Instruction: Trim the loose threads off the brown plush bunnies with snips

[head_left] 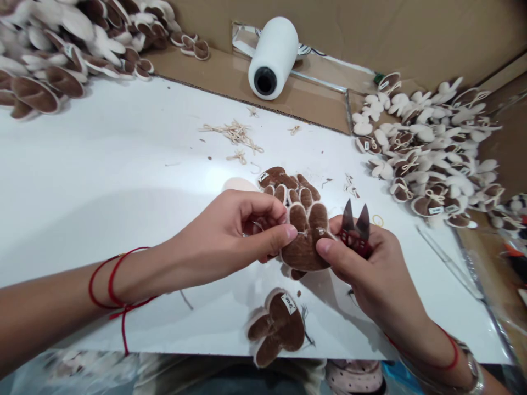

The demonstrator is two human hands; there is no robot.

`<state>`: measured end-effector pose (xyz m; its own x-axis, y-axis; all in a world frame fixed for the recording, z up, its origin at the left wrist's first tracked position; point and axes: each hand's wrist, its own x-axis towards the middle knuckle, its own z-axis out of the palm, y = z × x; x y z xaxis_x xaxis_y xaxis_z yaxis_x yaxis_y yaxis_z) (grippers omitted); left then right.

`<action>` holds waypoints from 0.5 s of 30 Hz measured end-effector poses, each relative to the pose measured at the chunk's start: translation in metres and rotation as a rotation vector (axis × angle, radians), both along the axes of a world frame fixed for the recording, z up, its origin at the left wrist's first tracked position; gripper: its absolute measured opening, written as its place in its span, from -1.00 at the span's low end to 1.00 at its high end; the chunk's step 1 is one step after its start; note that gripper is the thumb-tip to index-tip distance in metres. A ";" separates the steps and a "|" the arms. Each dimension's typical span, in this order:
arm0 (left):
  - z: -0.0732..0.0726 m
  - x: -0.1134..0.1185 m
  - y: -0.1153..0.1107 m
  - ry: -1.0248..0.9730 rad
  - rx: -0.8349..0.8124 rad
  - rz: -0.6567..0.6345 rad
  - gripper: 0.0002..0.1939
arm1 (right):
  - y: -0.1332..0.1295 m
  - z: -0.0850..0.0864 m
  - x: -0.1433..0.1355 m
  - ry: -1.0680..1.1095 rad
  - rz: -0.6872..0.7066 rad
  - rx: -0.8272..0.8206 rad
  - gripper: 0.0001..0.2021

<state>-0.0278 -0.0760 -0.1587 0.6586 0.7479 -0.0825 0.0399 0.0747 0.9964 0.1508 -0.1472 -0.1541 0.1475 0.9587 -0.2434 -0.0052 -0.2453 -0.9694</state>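
A brown plush bunny head with cream edging (302, 253) is held up between my hands, its two ears pointing away from me. My left hand (259, 225) is closed, thumb and fingers pinching at the base of its left ear, where a short pale thread shows. My right hand (366, 258) grips the bunny head's right side with the thumb in front. Tucked in that same hand are red-handled thread snips (356, 225), blades apart and pointing up. Just beyond lie more brown plush pieces (284, 178). Nearer me rests another bunny head (280, 326) with a white label.
Plush pieces are heaped at the far left (66, 49). Bow-tied plush pieces form a pile (428, 148) on the right. Small cream cord bows (234, 133) lie mid-table. A white thread cone (274, 57) lies at the back by cardboard. Tweezers (448, 260) lie near the right edge.
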 end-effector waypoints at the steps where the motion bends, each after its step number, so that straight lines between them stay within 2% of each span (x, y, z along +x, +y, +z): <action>1: 0.000 0.000 0.001 0.032 0.020 -0.011 -0.80 | 0.000 0.001 -0.001 -0.037 -0.006 0.001 -0.83; 3: -0.001 -0.002 0.003 0.097 0.132 -0.013 -0.77 | 0.000 0.004 -0.002 -0.111 -0.017 0.002 -0.83; 4: -0.001 -0.002 0.004 0.131 0.240 -0.004 -0.77 | 0.000 0.005 -0.002 -0.148 -0.022 0.004 -0.83; 7: -0.002 -0.004 0.003 0.234 0.691 0.086 -0.79 | 0.001 0.009 -0.003 -0.225 -0.024 0.000 -0.80; 9: -0.002 -0.004 0.002 0.259 0.902 0.124 -0.80 | 0.002 0.010 -0.003 -0.232 -0.019 -0.024 -0.78; 15: -0.002 -0.005 0.004 0.266 1.045 0.105 -0.86 | 0.004 0.007 -0.001 -0.139 0.004 -0.073 -0.76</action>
